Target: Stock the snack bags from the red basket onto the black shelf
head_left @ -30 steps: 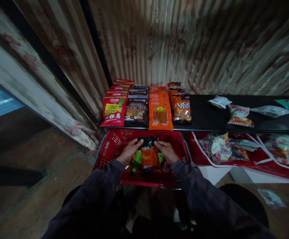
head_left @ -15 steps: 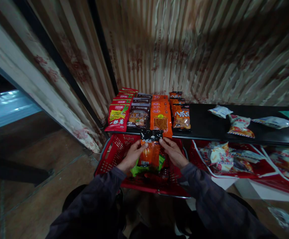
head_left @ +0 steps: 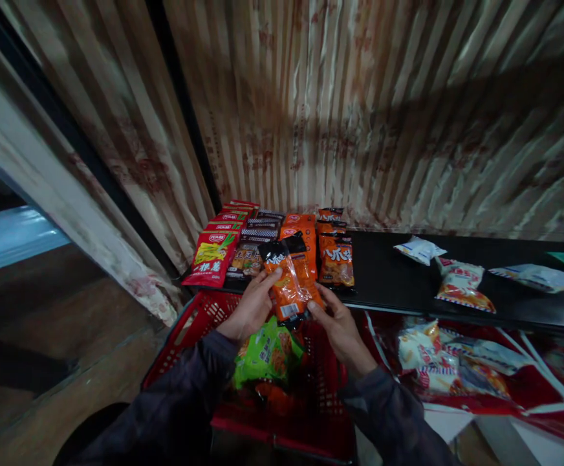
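Between both hands I hold an orange-and-black snack bag, its back with a barcode partly facing me. My left hand pinches its left edge, thumb on top. At its lower right edge, my right hand grips with thumb and fingers. Below lies a red basket holding a green snack bag and a darker orange packet. Behind the held bag, rows of snack bags stand on a black shelf: red bags, dark brown bags, orange bags and orange-black bags.
Farther right on the black shelf lie several loose snack bags. Under it stands another red basket with packaged snacks. A pleated curtain hangs behind, with a dark post at the left.
The orange-and-black bag has been raised from over the basket toward the shelf front and tilted, with both hands on it. More of the green bag shows. The camera view has tipped upward.
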A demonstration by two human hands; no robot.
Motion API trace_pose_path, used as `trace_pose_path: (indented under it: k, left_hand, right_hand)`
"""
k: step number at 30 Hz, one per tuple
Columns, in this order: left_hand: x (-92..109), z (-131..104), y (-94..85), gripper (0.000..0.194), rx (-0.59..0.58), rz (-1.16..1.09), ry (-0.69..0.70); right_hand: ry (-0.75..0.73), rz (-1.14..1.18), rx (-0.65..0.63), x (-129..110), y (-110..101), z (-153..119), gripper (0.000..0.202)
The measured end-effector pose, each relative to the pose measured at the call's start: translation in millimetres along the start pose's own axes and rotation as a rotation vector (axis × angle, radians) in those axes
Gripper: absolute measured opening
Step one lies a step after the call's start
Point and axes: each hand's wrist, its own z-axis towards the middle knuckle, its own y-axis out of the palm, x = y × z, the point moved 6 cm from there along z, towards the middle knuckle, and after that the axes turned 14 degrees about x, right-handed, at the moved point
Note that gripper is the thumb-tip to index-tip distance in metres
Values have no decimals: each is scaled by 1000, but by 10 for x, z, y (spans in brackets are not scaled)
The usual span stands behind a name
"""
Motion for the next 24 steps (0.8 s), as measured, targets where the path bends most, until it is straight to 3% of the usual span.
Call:
trace_pose_path:
  k: [10, 13, 18, 24]
  left_hand:
    - [-206, 161, 857, 15, -33, 34, 68]
    - [-268, 183, 1081, 17, -55, 28, 58]
    - [-379, 184, 1366, 18, -58, 27, 33]
    - [-537, 150, 1601, 17, -107, 16, -4]
  right_hand:
    - [9, 225, 153, -338, -526, 347, 49]
    - [-28, 278, 285, -405, -716, 389, 42]
    - [-68, 323, 491, -435, -974, 336, 40]
    - [-228, 239, 547, -476, -1152, 269, 36]
